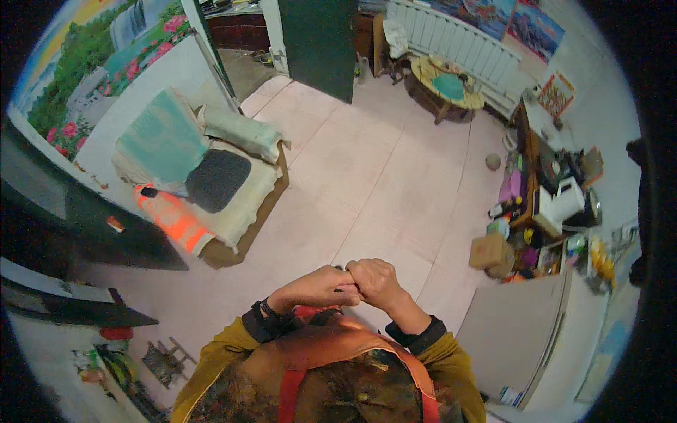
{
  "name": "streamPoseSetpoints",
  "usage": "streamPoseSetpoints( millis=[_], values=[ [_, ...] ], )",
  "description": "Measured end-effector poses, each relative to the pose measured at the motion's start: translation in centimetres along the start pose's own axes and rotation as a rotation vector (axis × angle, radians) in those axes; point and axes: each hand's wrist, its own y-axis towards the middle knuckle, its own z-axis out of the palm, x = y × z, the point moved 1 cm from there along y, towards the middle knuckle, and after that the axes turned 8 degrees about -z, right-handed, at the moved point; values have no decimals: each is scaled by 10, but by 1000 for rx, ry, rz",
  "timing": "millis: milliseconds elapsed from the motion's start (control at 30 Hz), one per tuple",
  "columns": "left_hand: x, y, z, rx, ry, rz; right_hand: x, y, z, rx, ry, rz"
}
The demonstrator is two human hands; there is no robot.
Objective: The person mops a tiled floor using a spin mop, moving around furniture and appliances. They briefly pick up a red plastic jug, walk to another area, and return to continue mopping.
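We are looking down at a person's two bare hands meeting in front of the chest. The right hand is folding into a narrow fist, its knuckles up. The left hand is pointing its fingers rightward into it; we cannot tell whether they are gripping. A small dark thing is peeking out at the far edge, between the hands, just left of the right knuckles. It is lying so close to both that we are unable to name a nearer hand, and its long axis is hidden.

Nearer the body, we are seeing an orange apron. Farther out on the right, a grey cabinet is hiding its contents. Beyond it, a cardboard box and a white jug are standing among clutter; we are not seeing inside either. Out to the left, an armchair is bearing a dark grey cushion.
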Motion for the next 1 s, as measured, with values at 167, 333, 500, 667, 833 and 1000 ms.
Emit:
streamPoseSetpoints(
  millis=[167, 333, 500, 667, 833, 1000],
  values=[
    [-8, 57, -89, -167, 64, 246, -106, 56, 1, 117, 31, -14],
    [-12, 105, -168, -297, 133, 250, -193, 101, 5, 62, 35, 32],
    [-9, 159, -243, -394, 157, 154, -291, 130, 18, 120, 35, 79],
    [-2, 223, -322, -551, 46, 16, -422, 160, 33, 86, 15, -3],
    [-13, 275, -394, -708, 87, -115, -540, 203, 54, 190, 103, 112],
    [-3, 287, -445, -898, -7, -170, -615, 264, 95, 304, 176, -29]
  ],
)
